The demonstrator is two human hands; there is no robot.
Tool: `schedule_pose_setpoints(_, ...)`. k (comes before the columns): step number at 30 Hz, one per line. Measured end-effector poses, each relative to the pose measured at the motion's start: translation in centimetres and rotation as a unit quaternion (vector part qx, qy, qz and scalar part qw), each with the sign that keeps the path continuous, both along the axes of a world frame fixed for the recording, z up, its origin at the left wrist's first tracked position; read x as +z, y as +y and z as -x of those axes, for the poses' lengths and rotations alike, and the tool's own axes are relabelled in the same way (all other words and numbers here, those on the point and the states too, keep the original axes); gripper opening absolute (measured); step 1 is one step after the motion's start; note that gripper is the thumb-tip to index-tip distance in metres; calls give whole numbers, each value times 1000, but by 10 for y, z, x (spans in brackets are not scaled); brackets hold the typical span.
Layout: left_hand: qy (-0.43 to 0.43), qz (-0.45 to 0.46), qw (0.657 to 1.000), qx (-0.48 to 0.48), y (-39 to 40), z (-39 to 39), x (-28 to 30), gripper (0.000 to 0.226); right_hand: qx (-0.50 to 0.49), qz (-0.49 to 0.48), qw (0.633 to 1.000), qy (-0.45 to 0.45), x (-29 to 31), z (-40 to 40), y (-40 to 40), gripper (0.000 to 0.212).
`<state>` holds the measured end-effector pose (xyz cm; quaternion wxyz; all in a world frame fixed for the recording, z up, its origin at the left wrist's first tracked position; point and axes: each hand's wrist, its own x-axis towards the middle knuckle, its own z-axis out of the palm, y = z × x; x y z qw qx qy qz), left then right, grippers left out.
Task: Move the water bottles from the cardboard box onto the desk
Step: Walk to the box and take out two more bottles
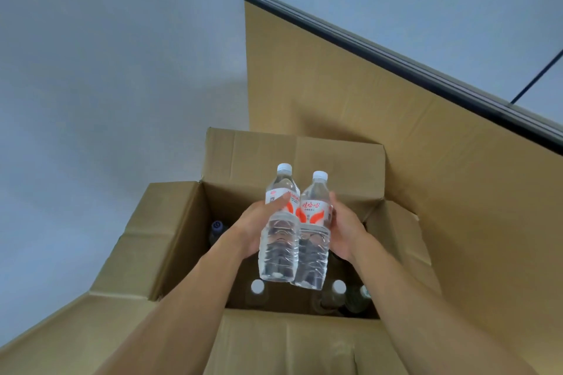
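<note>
Cardboard, plain brown, forms the open box [170, 240] that fills the lower half of the view; its near flap runs along the bottom edge and both forearms pass over it.

Inside the box, close to the near wall, two white caps [257, 287] of standing bottles are visible, one below each raised bottle, with a greenish bottle [361, 298] in the near right corner. A dark-capped bottle [217, 227] stands against the left wall.

Above the box opening, two clear water bottles are held side by side, touching along their labels, caps pointing away from the person. The left hand [254, 230] holds the left bottle [280, 231] from its outer side, thumb across the red-and-white label and fingers curled behind. The right hand [344, 230] holds the right bottle [315, 237] likewise from its outer side, fingers wrapped behind at label height. Both bottles are clear of the box contents; their bases hang over the near half of the opening.

Beyond the bottles, the far flap [292, 158] of the box stands upright. Behind it and to the right, a large cardboard sheet [335, 85] stands against a dark-edged panel [396, 55]. A pale grey wall [122, 55] fills the remainder. A dark cable [536, 79] crosses the upper right corner.
</note>
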<state>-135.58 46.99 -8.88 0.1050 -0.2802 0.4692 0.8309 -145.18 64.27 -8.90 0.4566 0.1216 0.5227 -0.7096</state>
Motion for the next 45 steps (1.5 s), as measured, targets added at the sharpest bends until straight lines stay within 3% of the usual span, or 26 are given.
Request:
schedule_pose_setpoints(4,4,55,998,-12,5,-3,9,70,26,-26,999,-2,-4,-7,-6,71)
schedule_pose_setpoints(8,22,11,1000,-16,6,-9,10,70,104,-41,993,38,-5,-15,-7,68)
schedule_pose_setpoints(12,22,15,1000,-10,6,-16,9,74,91,-82,990,70,-7,-16,-6,70)
schedule_pose_setpoints(14,1,28,1000,8,7,-17,11,63,70,-87,991,76,-5,-15,-8,72)
schedule_pose_setpoints(18,13,27,999,22,4,-22,15,45,70,-65,994,47,4,-13,-12,66)
schedule_pose_setpoints(30,2,-3,999,32,-7,-62,37,53,182,-32,983,9,23,-21,-28,70)
schedule_pose_setpoints(35,62,52,997,16,-9,-89,50,55,243,21,969,33,31,-19,-30,61)
schedule_pose_setpoints(39,29,157,981,107,12,-104,59,47,270,83,959,29,40,-26,-34,51)
schedule_pose_setpoints(41,17,141,976,163,23,-109,59,50,288,96,952,35,43,-30,-37,46)
schedule_pose_setpoints(45,4,78,960,270,42,-120,56,69,323,93,941,36,50,-44,-42,58)
